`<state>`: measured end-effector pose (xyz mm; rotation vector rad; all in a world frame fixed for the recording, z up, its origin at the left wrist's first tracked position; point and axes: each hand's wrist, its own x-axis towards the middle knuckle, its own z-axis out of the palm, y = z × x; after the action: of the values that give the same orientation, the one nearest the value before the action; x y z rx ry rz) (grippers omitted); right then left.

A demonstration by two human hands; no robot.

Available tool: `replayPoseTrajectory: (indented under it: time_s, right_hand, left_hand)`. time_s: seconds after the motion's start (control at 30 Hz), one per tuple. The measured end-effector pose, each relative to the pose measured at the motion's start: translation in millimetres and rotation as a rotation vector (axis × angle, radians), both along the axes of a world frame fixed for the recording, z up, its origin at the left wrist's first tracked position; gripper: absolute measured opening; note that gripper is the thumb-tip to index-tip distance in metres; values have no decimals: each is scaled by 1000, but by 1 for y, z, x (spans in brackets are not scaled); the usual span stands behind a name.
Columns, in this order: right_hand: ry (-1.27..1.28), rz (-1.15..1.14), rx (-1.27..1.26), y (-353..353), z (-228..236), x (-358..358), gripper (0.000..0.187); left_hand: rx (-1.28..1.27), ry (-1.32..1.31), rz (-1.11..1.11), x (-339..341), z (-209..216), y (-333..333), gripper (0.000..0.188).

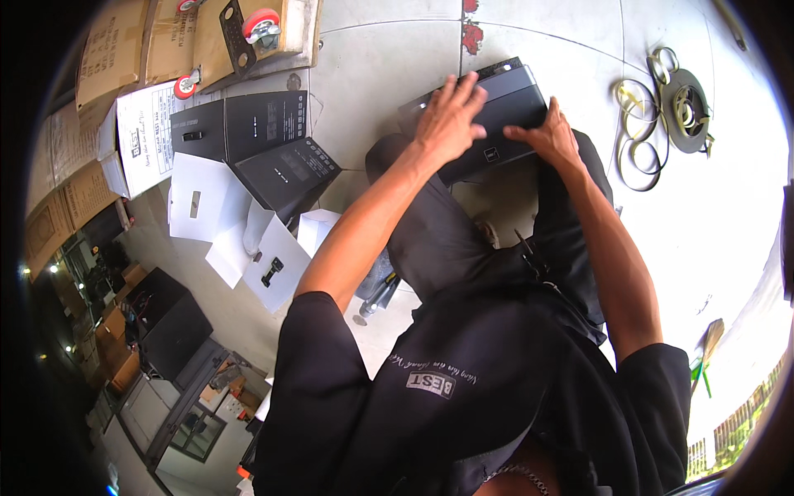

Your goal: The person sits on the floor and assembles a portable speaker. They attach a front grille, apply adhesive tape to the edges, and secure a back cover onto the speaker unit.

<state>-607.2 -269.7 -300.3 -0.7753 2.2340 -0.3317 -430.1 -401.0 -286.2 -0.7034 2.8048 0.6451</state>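
A dark grey and black box-shaped object (506, 109) with a small square emblem stands between my knees; I cannot tell whether it is a device or a carton. Over its left part is my left hand (451, 120), fingers spread, thumb pointing right; whether it touches the surface is unclear. My right hand (549, 136) lies at the right edge, its thumb stretched across the near face and the other fingers partly hidden along the side. Neither hand grasps anything.
Opened black cartons (269, 124) with white flaps (198, 198) lie at left, beside brown cartons (112, 54) and a wooden dolly (294, 33) with red wheels. A strap roll (688, 112) and loose strap loops (641, 157) lie at right. Farther down stands a broom (710, 343).
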Motion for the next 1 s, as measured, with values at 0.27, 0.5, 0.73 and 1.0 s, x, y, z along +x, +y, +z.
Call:
replayPoseTrajectory:
  time_s: [0.27, 0.5, 0.73, 1.0]
  right_hand:
    - [-37, -126, -27, -42, -19, 6, 118]
    - [-8, -133, 10, -50, -10, 9, 110]
    - [-254, -211, -120, -44, -19, -20, 92]
    - [-213, -323, -54, -42, -9, -14, 90]
  left_hand:
    - [401, -78, 522, -4, -6, -23, 57]
    - [355, -17, 494, -6, -20, -27, 48]
    - [390, -11, 496, -55, -16, -31, 55]
    - [251, -3, 385, -68, -23, -17, 39]
